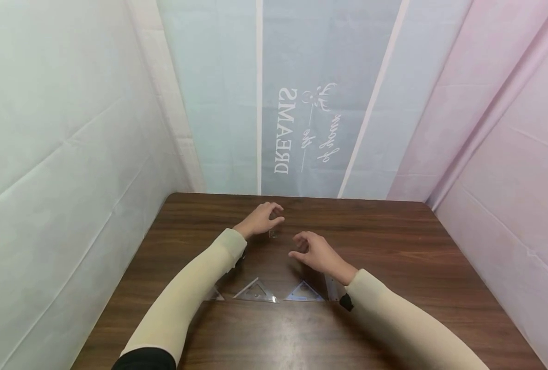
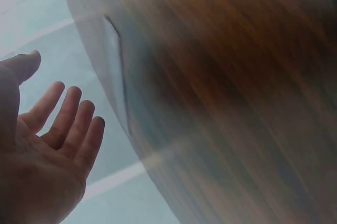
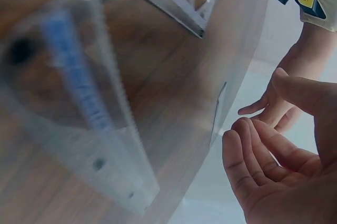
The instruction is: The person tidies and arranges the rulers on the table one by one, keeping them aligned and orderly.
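Observation:
My left hand (image 1: 259, 219) hovers over the far middle of the table with loosely bent fingers and nothing in them. A small clear piece (image 1: 272, 234) lies just below it; the left wrist view shows a thin clear flat piece (image 2: 117, 71) near the table edge. My right hand (image 1: 319, 253) is held in the air to the right, fingers relaxed, also holding nothing. Nearer me lie a clear set square (image 1: 257, 294) and a blue-edged set square (image 1: 304, 292). Another clear set square (image 1: 214, 295) is partly behind the left sleeve. By the right wrist is a clear ruler-like piece (image 1: 332, 288), partly hidden.
The brown wooden table (image 1: 394, 241) meets a hanging printed cloth (image 1: 227, 128) at its far edge. Pale cloth walls (image 1: 70, 154) stand along both sides. A dark strap piece (image 1: 346, 302) is at my right cuff.

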The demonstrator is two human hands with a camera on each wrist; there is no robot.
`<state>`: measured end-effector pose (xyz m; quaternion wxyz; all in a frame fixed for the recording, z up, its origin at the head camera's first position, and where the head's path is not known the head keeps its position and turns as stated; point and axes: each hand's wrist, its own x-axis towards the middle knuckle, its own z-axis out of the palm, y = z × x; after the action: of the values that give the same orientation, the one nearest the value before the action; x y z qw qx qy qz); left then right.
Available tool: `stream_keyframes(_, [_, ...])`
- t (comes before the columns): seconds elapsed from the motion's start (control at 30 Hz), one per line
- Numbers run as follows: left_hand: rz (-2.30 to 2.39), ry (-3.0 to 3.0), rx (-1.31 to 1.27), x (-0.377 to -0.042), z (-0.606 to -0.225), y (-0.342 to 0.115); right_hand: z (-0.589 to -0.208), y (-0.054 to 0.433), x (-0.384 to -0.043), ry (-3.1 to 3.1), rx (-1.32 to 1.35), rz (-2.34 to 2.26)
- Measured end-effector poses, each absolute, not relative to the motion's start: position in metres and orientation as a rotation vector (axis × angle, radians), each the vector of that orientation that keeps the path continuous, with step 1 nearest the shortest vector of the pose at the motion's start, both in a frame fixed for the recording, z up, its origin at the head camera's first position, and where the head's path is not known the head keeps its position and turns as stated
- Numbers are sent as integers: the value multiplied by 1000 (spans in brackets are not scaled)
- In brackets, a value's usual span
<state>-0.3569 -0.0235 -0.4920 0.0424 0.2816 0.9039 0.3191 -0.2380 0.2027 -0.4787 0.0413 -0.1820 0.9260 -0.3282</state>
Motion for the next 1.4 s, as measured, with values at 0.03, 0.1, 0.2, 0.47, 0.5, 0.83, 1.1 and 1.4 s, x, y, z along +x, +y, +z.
stream_keyframes(0.03, [972, 2780, 847, -359, -493, -26, -480, 200, -242, 2832, -561, -1005])
stream_keyframes(0.1, [953, 2803, 814, -363, -496, -30, -481, 195, -247, 2821, -545, -1010])
stream_keyframes(0.2, [916, 2831, 774, -370, -500, -36, -483, 188, -255, 2808, -532, -1019])
stream_keyframes(0.47, [875, 2863, 652, -383, -509, -49, -488, 170, -274, 2784, -495, -1093])
stream_keyframes(0.5, [874, 2865, 646, -384, -509, -49, -489, 168, -276, 2779, -493, -1098])
stream_keyframes(0.83, [840, 2871, 622, -393, -518, -47, -500, 156, -298, 2763, -459, -1080])
stream_keyframes(1.1, [750, 2932, 598, -397, -521, -40, -507, 150, -306, 2789, -432, -1071])
stream_keyframes(1.4, [631, 2985, 593, -397, -526, -38, -516, 145, -308, 2845, -417, -1054])
